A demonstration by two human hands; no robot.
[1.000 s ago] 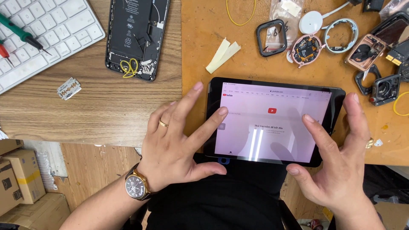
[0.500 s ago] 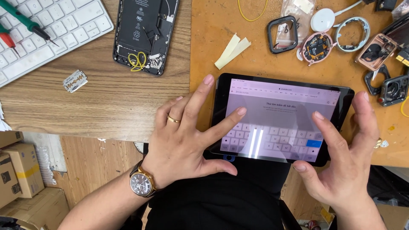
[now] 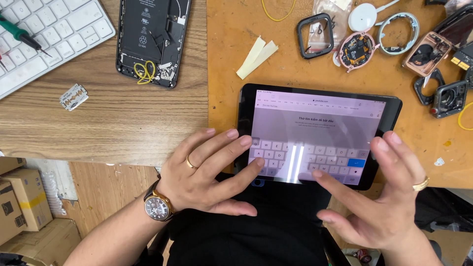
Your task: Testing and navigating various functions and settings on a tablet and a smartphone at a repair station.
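Head view: the tablet [image 3: 318, 135] lies flat at centre right of the frame, its lower edge overhanging the edge of the orange mat [image 3: 236, 64], with an on-screen keyboard shown across the lower half of the lit screen. The left hand [image 3: 209, 172] rests at the tablet's lower left corner, palm down, fingers spread and open; they grip nothing, and the index tip touches the left end of the keyboard. A watch [image 3: 156, 206] sits on that wrist. The right hand [image 3: 382, 202] hovers at the lower right corner, fingers loosely spread and open, holding nothing; its index finger points to the bottom key row, and contact cannot be confirmed. To type well, judged from this pose, steady the tablet with the resting fingers, since it overhangs, and press one key at a time with a fingertip, keeping the other fingers off the glass. In the upper left of the frame lie a white keyboard [image 3: 49, 34], a razor blade [image 3: 74, 96] and an opened phone [image 3: 152, 39]; watch parts [image 3: 394, 44] are scattered in the upper right.
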